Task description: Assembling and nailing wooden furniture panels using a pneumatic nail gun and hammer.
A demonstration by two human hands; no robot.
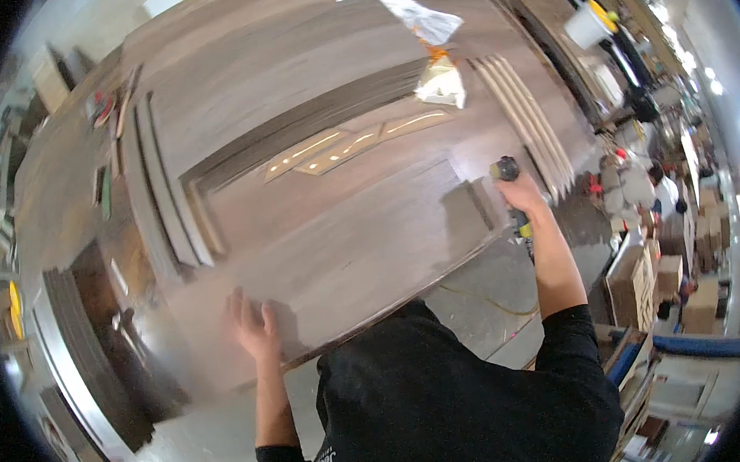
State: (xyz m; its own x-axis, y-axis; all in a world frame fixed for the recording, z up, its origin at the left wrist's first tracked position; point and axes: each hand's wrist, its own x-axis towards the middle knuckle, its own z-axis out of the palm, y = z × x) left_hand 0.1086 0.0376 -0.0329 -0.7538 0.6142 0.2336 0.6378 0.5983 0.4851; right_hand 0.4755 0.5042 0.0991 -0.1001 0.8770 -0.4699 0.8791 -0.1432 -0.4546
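Note:
My right hand (521, 191) is closed around a cordless drill (505, 168), dark with yellow-green parts, at the right end of a flat grey-brown panel (371, 240). The drill's lower end shows beneath my fist. At the panel's near left corner my left hand (254, 323) is spread, slightly blurred, holding nothing; I cannot tell whether it touches the surface. Beyond the panel lie several short angled wood pieces (355, 148) with bright streaks on them. Behind those runs a bundle of long dark strips (309, 118).
Pale strips (525, 119) lie at the right, more strips (163, 191) at the left. A white plastic bag (423, 20) and a white packet (441, 85) rest on the large brown table (242, 45). A hammer (131, 333) sits near stacked dark boards (93, 357) at the far left.

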